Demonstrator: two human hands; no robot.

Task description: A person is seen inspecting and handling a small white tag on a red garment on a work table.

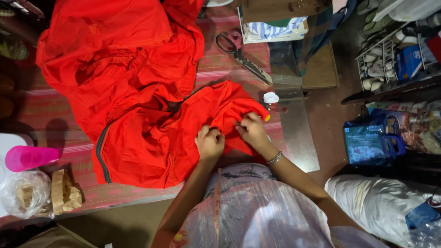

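You have a big bright red cloth garment (138,92) spread out in front of you. It lies in heaps and folds on a table with a pink and red striped cover (50,110). A dark zip line runs along its lower left edge.

Just past the red cloth, on the right, lies a flat shiny metal sheet (296,133). A white stuffed sack (381,202) sits low on your right, and a blue bag (370,142) stands above it.

A stack of folded striped cloths (275,28) rests at the far edge of the table. Near it lie large metal scissors with black handles (241,57), blades pointing toward the metal sheet.

On your left sits a pink plastic cup (28,157) on its side, and next to it a clear plastic bag (23,195) and some tan blocks (64,193).

Your left hand (209,143) is closed on a fold of the red cloth near its right edge. Your right hand (251,130), with a thin metal bracelet (274,159) on the wrist, pinches the same fold just beside it. The two hands are nearly touching.

A small white lump (271,97) lies just above your right hand.
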